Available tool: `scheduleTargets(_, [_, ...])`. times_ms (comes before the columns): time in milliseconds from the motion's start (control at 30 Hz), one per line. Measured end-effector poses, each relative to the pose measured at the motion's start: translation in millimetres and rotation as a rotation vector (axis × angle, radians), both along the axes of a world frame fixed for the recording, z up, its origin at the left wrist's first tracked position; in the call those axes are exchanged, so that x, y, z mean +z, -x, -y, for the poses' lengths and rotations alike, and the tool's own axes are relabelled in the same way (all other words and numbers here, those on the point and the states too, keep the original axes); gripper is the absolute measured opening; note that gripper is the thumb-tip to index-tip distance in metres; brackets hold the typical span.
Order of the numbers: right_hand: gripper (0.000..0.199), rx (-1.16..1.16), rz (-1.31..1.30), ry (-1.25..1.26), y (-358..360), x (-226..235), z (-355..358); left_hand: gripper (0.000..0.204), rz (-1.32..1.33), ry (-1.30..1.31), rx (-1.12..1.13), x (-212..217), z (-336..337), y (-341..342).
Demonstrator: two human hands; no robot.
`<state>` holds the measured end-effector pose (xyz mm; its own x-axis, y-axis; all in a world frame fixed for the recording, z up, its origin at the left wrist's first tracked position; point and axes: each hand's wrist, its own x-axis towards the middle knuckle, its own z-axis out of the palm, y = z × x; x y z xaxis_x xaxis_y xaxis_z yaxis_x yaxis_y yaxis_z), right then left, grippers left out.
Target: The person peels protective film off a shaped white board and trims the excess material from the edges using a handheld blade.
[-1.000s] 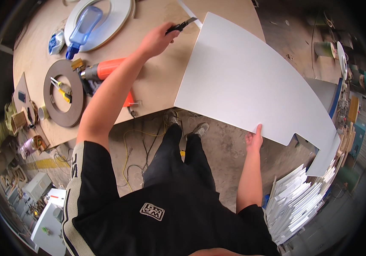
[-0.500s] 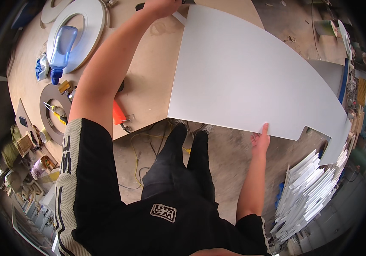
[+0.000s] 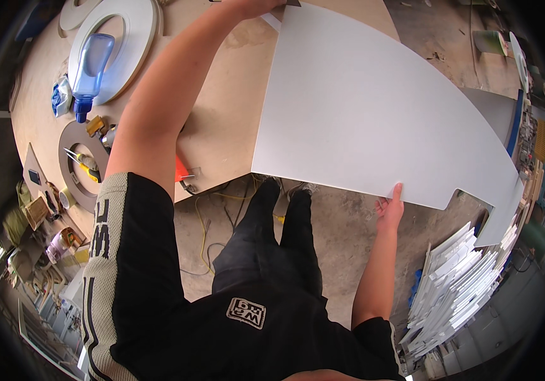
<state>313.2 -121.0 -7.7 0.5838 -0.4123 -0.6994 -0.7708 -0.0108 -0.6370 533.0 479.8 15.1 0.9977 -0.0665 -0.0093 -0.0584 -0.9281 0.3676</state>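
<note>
A large white panel (image 3: 374, 114) with one curved side and a notch near its right end lies partly on the brown table. It juts out past the table's near edge. My right hand (image 3: 389, 206) grips its near edge, thumb on top and fingers underneath. At the top of the view my left hand (image 3: 256, 6) is closed around a dark-handled tool, mostly cut off by the picture's edge. The tool's flat blade (image 3: 292, 3) meets the panel's far corner; its exact kind is hard to make out.
On the table (image 3: 231, 114) lie a blue squeeze bottle (image 3: 91, 70), a white ring (image 3: 142, 44), yellow-handled pliers (image 3: 88, 166) and an orange-handled tool (image 3: 182, 170). Cables (image 3: 204, 235) trail over the floor below. White strips (image 3: 460, 292) are stacked at the lower right.
My left hand has moved a little to the right and farther away along with the tool. The panel's left end has shifted slightly right, while my right hand keeps its grip.
</note>
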Motion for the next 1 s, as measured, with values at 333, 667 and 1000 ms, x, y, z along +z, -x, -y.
scheduleTargets(333, [0.069,-0.005,-0.013,0.014,-0.1,1.0,-0.6,0.029,-0.078,-0.084,0.035,2.7,24.0,60.7])
scheduleTargets(667, [0.070,0.014,-0.018,0.001,-4.1,1.6,-2.1,0.023,-0.054,-0.082,-0.009,-7.3,47.4,148.4])
scheduleTargets(1000, [0.067,0.016,-0.029,-0.012,-1.9,-5.7,11.5,0.015,-0.060,-0.030,-0.011,0.4,87.6,261.3])
